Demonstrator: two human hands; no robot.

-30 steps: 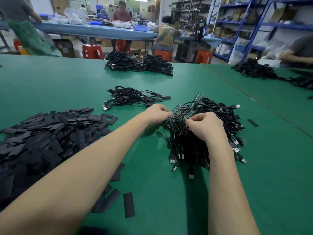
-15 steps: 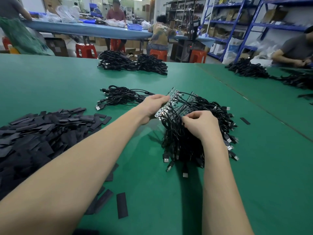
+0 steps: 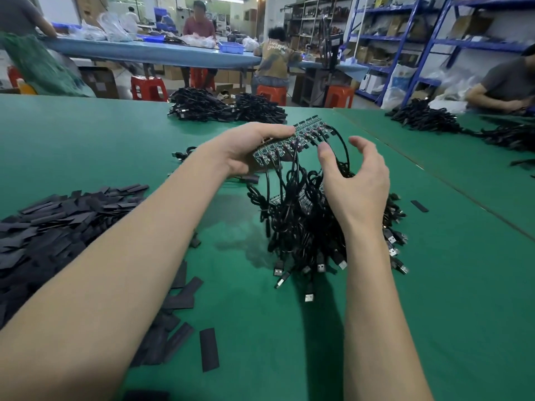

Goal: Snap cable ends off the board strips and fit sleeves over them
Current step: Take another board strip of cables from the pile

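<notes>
Left hand [image 3: 249, 149] grips board strip [image 3: 292, 141] above cables [image 3: 304, 221].

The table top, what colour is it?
Green; the table top shows best in the head view.

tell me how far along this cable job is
Likely done: a small cable bunch lies behind the left hand. In hand: that hand grips a board strip, cables attached; the right hand hovers open. Left: the cable heap and sleeve pile.
</notes>
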